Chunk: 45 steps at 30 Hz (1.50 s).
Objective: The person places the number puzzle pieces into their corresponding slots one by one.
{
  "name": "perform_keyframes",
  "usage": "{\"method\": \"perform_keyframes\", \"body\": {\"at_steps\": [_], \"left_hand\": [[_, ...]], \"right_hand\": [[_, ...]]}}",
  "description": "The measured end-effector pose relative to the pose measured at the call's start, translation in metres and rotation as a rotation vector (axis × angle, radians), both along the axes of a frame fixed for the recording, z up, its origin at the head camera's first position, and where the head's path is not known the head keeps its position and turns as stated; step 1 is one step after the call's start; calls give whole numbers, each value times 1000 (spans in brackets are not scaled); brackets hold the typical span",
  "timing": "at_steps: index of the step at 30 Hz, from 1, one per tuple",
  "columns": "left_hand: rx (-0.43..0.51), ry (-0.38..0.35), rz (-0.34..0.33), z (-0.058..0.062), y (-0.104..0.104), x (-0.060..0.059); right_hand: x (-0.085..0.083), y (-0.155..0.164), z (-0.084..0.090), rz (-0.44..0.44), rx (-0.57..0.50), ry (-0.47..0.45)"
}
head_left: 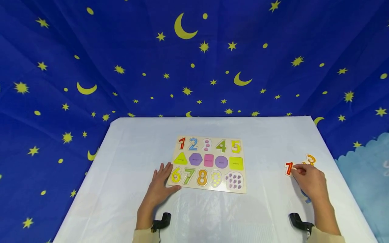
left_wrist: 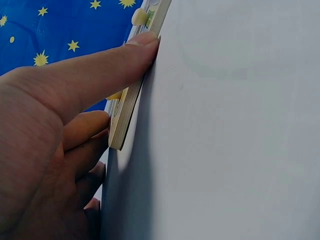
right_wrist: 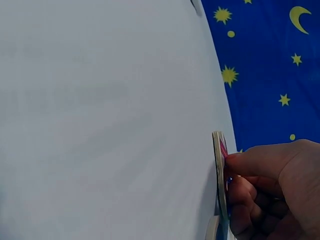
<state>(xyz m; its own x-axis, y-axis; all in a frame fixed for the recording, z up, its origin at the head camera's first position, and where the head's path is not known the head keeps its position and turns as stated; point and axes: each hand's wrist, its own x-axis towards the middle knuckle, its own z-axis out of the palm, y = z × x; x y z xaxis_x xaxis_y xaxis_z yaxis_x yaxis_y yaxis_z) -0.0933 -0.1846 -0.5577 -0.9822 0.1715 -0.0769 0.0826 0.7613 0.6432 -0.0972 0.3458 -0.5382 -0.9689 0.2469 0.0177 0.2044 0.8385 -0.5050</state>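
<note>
A wooden number puzzle board (head_left: pixel 209 189) lies on the white table. My left hand (head_left: pixel 159 189) rests at its lower left corner, thumb on the near edge (left_wrist: pixel 131 112) and the other fingers, fairly straight, along the left side. Off to the right, my right hand (head_left: pixel 311 180) pinches a number puzzle piece (head_left: pixel 288 168) by thumb and fingers; a red 1 shows on it, and the fingers cover the rest. In the right wrist view the piece (right_wrist: pixel 219 170) appears edge-on.
An orange 3 piece (head_left: pixel 311 158) lies just beyond my right hand. A blue piece (head_left: pixel 306 197) is partly hidden beneath that hand. Pictures show in the board's 3, 9 and 10 recesses; other numbers with knobs sit in place. A blue starry curtain (head_left: pixel 212 67) surrounds the table (head_left: pixel 127 145).
</note>
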Motion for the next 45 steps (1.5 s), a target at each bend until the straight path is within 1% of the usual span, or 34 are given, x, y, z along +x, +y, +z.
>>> {"method": "perform_keyframes", "body": {"at_steps": [3, 6, 13, 16, 19, 21, 25, 27, 32, 35, 39, 42, 45], "left_hand": [[0, -5, 3, 1, 0, 0], [1, -11, 5, 3, 0, -1], [-1, -9, -4, 4, 1, -1], [-7, -14, 4, 5, 2, 0], [-4, -11, 10, 6, 2, 0], [1, -7, 10, 5, 2, 1], [12, -3, 10, 1, 2, 5], [17, 4, 8, 0, 2, 6], [13, 19, 22, 3, 0, 3], [9, 9, 18, 3, 0, 2], [16, -13, 12, 4, 1, 2], [13, -18, 16, 3, 2, 2], [4, -19, 14, 3, 2, 2]], "right_hand": [[-1, -4, 2, 13, 0, 12], [-1, -8, 4, 31, -6, 3], [0, -15, 15, 43, -12, 2], [-1, -20, 18, 61, -22, -9], [-3, -27, 21, 89, -24, 8], [-3, -32, 21, 122, -16, 48], [-1, -40, 15, 184, 2, 121], [-2, -43, 12, 199, 9, 141], [-6, -52, 11, 225, -3, 175], [-7, -57, 11, 238, -11, 205], [-6, -62, 10, 262, -8, 221], [-5, -67, 10, 287, -17, 210], [-4, -72, 10, 291, -27, 199]]}}
